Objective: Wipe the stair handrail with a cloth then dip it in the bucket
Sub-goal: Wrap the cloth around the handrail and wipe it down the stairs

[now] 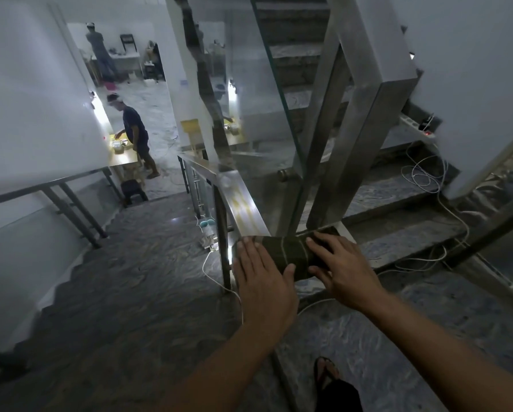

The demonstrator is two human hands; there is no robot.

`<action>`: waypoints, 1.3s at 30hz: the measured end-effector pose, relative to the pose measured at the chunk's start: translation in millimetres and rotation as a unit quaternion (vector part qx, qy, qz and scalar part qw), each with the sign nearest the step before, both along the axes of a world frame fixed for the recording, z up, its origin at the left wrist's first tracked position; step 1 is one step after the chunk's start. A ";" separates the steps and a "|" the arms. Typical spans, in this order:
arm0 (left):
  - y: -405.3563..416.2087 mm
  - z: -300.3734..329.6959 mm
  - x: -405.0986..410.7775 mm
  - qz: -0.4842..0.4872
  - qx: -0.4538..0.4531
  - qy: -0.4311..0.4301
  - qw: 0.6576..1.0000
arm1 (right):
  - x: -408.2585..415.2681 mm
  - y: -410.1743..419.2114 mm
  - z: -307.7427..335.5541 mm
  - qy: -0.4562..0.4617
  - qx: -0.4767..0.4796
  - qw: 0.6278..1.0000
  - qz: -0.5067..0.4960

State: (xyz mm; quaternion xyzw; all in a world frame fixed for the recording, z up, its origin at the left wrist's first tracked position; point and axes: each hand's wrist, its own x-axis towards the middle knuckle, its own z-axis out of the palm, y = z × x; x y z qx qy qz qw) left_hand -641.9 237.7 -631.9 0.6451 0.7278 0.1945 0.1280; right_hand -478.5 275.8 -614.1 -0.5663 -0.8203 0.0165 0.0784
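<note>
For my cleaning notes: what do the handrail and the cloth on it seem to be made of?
The handrail looks like brushed stainless steel: flat, grey, with a soft streaked reflection of light. The cloth seems a woven textile, dark green with thin pale stripes; it drapes and folds over the rail under both hands. The exact fibre cannot be told.

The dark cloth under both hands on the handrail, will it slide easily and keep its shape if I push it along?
The cloth drapes over the handrail, so it is probably floppy and may bunch. The rail looks smooth and shiny, so it should slide easily.
</note>
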 end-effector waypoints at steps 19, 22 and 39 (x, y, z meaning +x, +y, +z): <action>119.8 10.5 -89.3 -0.210 -0.077 0.103 0.969 | -101.0 -24.6 -5.7 0.045 0.058 0.993 -0.088; 136.6 13.0 -93.7 -0.233 -0.090 0.104 0.963 | -117.8 -20.5 -7.7 0.078 0.047 0.989 -0.115; 216.2 9.0 -125.9 -0.256 -0.048 0.130 0.957 | -182.4 40.7 -30.4 0.010 0.020 0.989 -0.146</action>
